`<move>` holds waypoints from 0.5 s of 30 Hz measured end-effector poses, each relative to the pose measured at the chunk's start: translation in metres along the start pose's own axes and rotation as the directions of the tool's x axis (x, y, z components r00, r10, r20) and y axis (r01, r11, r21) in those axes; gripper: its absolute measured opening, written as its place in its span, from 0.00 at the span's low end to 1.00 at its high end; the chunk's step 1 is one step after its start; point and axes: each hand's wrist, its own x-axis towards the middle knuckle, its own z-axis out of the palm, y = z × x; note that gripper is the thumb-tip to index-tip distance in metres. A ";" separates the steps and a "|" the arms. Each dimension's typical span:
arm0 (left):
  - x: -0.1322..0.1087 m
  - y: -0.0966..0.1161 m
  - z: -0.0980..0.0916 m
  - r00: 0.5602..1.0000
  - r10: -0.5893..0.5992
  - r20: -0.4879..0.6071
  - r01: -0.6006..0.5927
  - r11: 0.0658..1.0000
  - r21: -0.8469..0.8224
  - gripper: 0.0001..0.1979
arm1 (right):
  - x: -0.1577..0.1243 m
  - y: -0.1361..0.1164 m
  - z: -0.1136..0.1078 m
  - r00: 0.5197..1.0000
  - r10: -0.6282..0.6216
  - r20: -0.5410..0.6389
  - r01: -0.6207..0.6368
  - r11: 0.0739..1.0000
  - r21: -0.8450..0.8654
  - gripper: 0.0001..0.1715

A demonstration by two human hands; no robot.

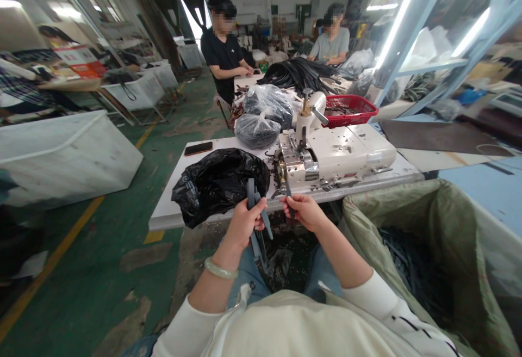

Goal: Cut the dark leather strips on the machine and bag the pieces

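Observation:
My left hand (243, 223) is closed round a small bundle of grey-blue strips (256, 221) that stick up past my fist and hang down toward my lap. My right hand (305, 211) pinches a single dark strip (287, 198) just below the feed end of a cream-white machine (326, 155) that stands on the white table (171, 211). Both hands are at the table's front edge, close together. An open black plastic bag (218, 183) lies on the table just left of my left hand.
A large green woven sack (428, 221) with dark strips inside stands at my right. Clear bags of dark pieces (261, 115), a red basket (351, 109) and a phone (198, 148) are on the table. Two people work behind. White bins (61, 153) stand left.

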 end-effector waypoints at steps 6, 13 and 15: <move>0.000 -0.001 -0.010 0.998 -0.042 -0.041 0.043 0.999 0.007 0.23 | 0.050 -0.031 -0.046 0.935 -0.105 -0.340 0.081 0.993 -0.084 0.21; 0.003 -0.001 -0.018 0.996 -0.069 -0.056 0.067 0.997 -0.039 0.22 | 0.085 -0.056 -0.054 0.942 -0.029 -0.335 0.010 0.998 -0.059 0.19; 0.003 0.000 -0.019 0.995 -0.072 -0.062 0.069 0.997 -0.043 0.23 | 0.093 -0.056 -0.054 0.946 -0.028 -0.324 0.015 0.999 -0.041 0.18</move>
